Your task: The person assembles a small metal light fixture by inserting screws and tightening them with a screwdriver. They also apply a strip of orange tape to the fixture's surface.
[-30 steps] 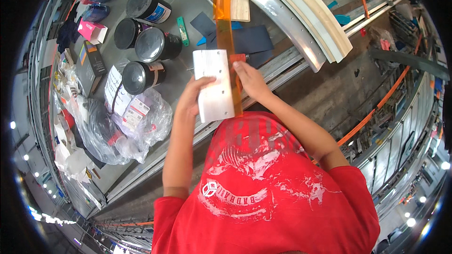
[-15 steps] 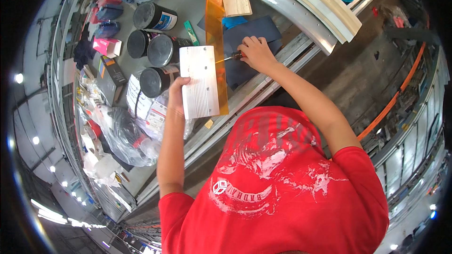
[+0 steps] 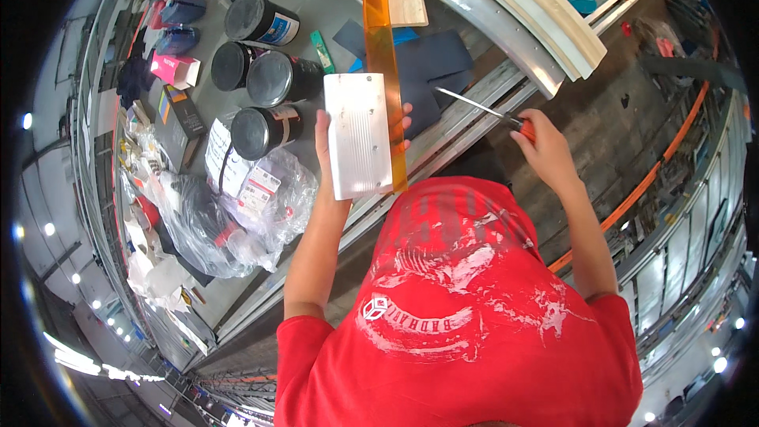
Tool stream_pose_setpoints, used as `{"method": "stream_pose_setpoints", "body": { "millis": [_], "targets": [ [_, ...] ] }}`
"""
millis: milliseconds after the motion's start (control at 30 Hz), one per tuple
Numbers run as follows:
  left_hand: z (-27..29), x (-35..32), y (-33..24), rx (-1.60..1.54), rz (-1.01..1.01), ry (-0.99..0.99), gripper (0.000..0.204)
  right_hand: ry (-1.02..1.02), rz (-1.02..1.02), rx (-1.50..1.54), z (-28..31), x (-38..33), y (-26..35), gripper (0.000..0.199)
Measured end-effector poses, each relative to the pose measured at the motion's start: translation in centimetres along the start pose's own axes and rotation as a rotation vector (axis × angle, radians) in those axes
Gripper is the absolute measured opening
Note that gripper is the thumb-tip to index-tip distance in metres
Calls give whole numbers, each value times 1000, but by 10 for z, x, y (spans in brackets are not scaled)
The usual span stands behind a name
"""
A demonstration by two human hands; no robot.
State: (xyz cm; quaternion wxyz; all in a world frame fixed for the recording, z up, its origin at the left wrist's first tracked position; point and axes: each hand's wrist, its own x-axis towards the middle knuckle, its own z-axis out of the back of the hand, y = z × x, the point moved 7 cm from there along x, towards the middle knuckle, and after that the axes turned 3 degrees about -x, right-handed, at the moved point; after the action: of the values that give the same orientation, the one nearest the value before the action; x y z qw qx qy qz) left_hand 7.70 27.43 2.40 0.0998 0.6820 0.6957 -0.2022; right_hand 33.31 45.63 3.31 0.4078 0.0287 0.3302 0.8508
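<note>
L hand (image 3: 332, 150) fingers wrap the white ribbed plate (image 3: 360, 136) from behind: thumb along its left edge, fingertips (image 3: 405, 120) showing at the right edge, so it's gripped firmly and held up in the air, upright, above the counter (image 3: 316, 8) edge. An orange translucent tape strip (image 3: 381, 39) runs from the top of the view down the plate's right side, ending just below its lower right corner.

R hand (image 3: 545, 154) is clenched on a screwdriver (image 3: 482, 108) w/ red-orange handle; the metal shaft points up-left toward the plate, tip just beside the L fingertips but apart from them.

Behind the plate on the counter: dark blue sheets (image 3: 435, 59), a wooden block (image 3: 407, 0) under the tape, a small green item (image 3: 322, 51). Left of the plate, four black-lidded cans (image 3: 273, 77) in a cluster, nearest one just beside the L thumb. Further left: clear plastic bags w/ packets (image 3: 237, 205), a pink box (image 3: 174, 69), a dark box (image 3: 186, 111). Curved metal-and-cream rail (image 3: 522, 16) arcs across top right. Orange cable (image 3: 656, 174) runs along the floor at right. Person's red shirt (image 3: 466, 308) fills the lower middle.
</note>
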Motion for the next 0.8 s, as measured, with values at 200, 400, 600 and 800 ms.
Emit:
{"method": "stream_pose_setpoints", "body": {
  "millis": [200, 400, 600, 800],
  "targets": [
    [8, 5, 0, 70, 21, -100, 96, 102, -26, 257, 39, -26, 17, 39],
    [15, 19, 2, 228, -75, -194, 89, 291, 110, 317, 49, -24, 44, 43],
    [-2, 20, 14, 171, -110, -135, 98, 338, 160, 377, 64, -9, 52, 38],
    [-25, 10, 13, 320, -135, -236, 108, 351, 277, 343, 79, 10, 55, 42]
  ]
}}
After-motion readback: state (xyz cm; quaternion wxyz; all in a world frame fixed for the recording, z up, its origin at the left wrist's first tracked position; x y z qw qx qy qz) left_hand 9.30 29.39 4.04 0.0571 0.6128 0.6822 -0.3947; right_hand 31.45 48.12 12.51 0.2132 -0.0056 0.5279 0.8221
